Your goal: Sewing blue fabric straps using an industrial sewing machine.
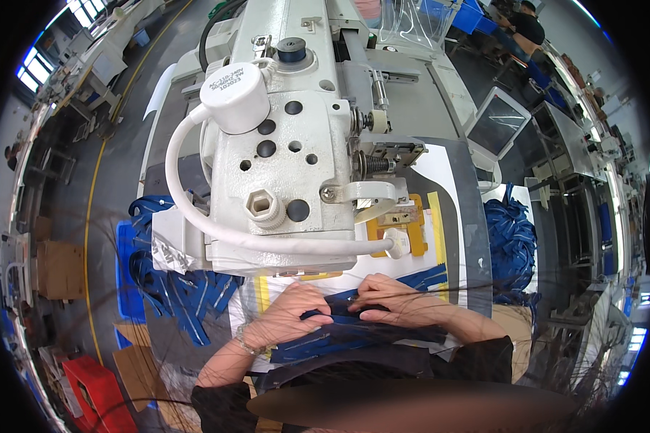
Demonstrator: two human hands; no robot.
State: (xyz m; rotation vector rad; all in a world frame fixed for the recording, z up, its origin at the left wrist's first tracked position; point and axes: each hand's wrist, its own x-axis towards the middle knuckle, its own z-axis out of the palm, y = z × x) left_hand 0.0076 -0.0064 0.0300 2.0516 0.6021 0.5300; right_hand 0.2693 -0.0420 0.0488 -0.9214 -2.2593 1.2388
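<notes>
Dark blue strips (296, 351) are gathered in the near middle of the scene, just below the head of a white machine (282, 166). Far to the left, a cardboard box (59, 269) is seen, with a red crate (97, 397) placed nearer. To the right of these, a blue bin (128, 281) is bordered by a loose heap of blue strips (209, 289), many of them marked by a pale line. Next, the left hand (295, 312) is curled, a dark edge being pinched between thumb and fingers. Just beside it, across a small gap, the right hand (393, 299) is likewise curled, a dark fold being pinched by thumb and forefinger. Beyond its wrist, a blue band (430, 277) is laid toward the right. Farther off, a yellow plate (416, 242) is set on a white sheet (440, 169), beside a yellow stripe (438, 231). At the far right, a screen (498, 126) is tilted, and nearer, a second heap of strips (511, 242) is piled.
</notes>
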